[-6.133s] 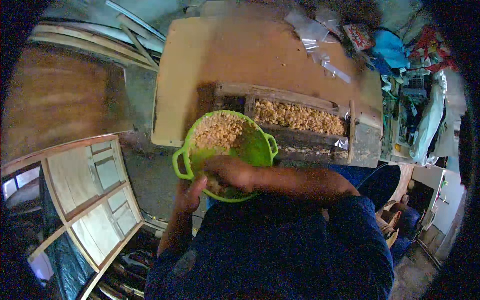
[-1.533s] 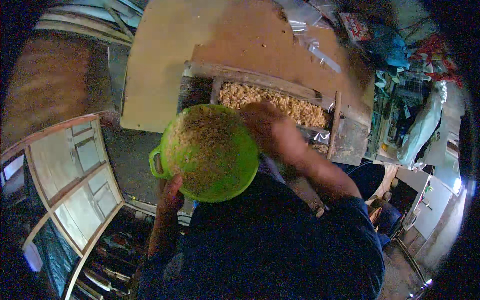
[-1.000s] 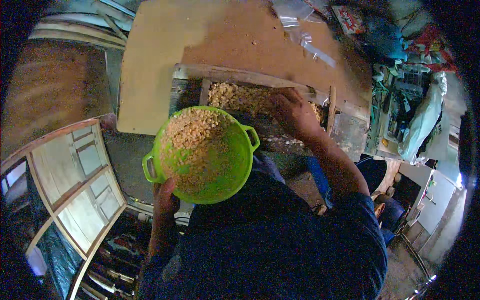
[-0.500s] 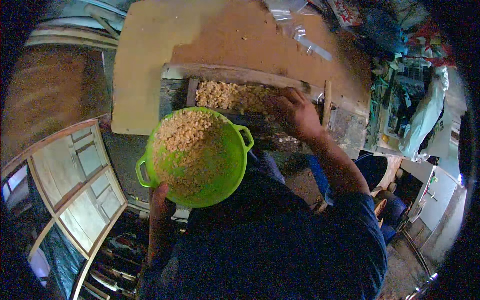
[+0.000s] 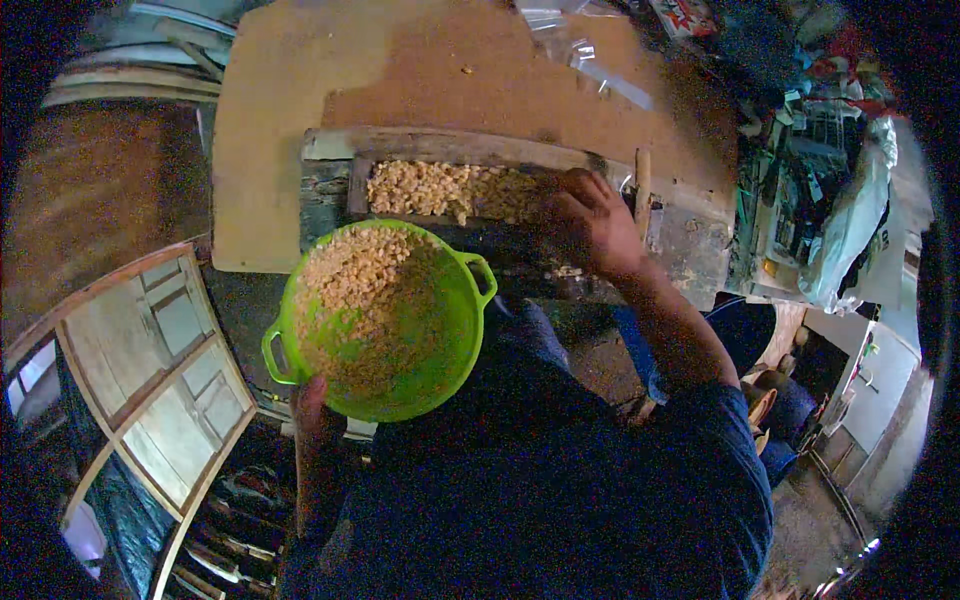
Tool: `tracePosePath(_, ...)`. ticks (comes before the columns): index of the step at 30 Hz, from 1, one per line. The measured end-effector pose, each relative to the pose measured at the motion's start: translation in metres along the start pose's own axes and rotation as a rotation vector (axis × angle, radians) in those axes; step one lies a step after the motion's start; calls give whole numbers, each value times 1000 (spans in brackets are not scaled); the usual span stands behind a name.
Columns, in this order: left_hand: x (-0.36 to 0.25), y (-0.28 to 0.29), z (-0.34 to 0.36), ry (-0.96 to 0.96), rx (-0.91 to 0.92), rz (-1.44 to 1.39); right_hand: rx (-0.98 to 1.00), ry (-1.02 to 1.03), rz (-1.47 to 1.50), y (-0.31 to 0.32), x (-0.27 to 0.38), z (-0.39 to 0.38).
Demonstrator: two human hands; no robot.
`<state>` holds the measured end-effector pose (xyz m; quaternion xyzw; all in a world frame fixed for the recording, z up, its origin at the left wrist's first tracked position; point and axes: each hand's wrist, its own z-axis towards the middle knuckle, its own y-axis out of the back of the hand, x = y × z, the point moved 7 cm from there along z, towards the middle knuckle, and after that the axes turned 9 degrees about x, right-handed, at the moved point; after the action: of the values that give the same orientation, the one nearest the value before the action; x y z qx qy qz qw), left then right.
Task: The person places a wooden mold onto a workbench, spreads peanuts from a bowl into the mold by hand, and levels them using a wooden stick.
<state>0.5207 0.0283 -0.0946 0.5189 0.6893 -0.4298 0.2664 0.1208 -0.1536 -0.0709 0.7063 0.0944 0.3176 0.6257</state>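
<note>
While left hand [image 5: 318, 418] grips green bowl [image 5: 400, 345], right hand [image 5: 597, 225], fingers bent, grip unclear, lies over crumb-filled trough [image 5: 440, 144].

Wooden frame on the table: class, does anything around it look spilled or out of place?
Yes: pale bits lie on the near side of the wooden frame, apart from the crumbly filling and close to the right hand, so they look spilled.

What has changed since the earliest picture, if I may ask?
The right hand has moved forward and right, from the green bowl to the right end of the wooden trough. The left hand still holds the bowl's left side; pale pieces remain in bowl and trough.
</note>
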Motion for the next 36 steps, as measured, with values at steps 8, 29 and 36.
tracePosePath(8,66,56,-12,-15,-126,-344,14,-6,-47,7,4,-8)
tracePosePath(29,-19,-32,-8,27,-111,240,17,-61,20,14,-28,-46)
tracePosePath(36,-2,-16,-9,-16,-38,64,-36,-121,-13,3,-43,-70)
